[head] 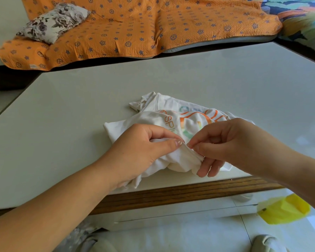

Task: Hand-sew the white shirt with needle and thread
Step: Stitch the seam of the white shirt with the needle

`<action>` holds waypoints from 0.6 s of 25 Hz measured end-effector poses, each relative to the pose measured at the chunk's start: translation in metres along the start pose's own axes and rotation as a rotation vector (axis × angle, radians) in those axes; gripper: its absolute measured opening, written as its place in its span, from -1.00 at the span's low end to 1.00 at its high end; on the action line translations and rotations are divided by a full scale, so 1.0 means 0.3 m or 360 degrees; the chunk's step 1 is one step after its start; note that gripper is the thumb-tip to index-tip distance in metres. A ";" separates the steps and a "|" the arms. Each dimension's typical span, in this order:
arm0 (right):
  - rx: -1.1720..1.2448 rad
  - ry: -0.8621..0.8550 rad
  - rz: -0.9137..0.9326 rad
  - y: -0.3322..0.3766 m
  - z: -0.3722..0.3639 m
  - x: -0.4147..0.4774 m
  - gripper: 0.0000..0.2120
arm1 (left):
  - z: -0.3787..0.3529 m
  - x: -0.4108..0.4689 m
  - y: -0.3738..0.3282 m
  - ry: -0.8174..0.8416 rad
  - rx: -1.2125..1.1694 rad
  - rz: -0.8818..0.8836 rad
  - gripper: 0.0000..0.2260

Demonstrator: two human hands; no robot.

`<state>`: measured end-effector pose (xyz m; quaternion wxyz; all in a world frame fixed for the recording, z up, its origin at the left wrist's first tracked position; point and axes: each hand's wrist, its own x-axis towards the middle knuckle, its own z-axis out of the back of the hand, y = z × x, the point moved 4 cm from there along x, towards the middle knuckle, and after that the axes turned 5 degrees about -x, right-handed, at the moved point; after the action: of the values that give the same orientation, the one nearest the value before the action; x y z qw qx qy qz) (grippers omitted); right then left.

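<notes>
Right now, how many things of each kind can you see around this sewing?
Hands: 2, left hand and right hand
White shirt: 1
Needle: 1
Floral pillow: 1
Orange cover: 1
Yellow bag: 1
Total: 7

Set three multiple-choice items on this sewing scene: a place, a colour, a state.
1. Where does the white shirt lie? A in a basket; B on the table; C on a chair.
2. What colour is the blanket beyond the table? A green; B black; C orange.
3. What does the left hand do? A lies flat; B grips a shirt fold; C holds scissors.
1 B, bunched near the table's front edge. 2 C, orange with dark motifs. 3 B, its thumb and fingers curl on the fabric; the right hand pinches the needle.
</notes>
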<state>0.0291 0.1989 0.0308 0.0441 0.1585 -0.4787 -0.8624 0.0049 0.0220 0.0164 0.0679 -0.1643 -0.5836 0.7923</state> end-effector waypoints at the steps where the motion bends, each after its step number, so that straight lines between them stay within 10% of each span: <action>1: 0.0011 0.0001 0.0005 -0.001 0.000 0.001 -0.85 | -0.001 0.001 0.000 0.0003 -0.0006 0.0002 -0.94; 15: 0.0240 0.0086 0.0106 -0.008 -0.008 0.010 -0.88 | -0.019 0.006 0.012 0.0209 -0.0541 0.0217 -0.87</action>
<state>0.0271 0.1975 0.0270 0.0736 0.1687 -0.5458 -0.8175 0.0054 0.0267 0.0111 0.0232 -0.2639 -0.6908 0.6728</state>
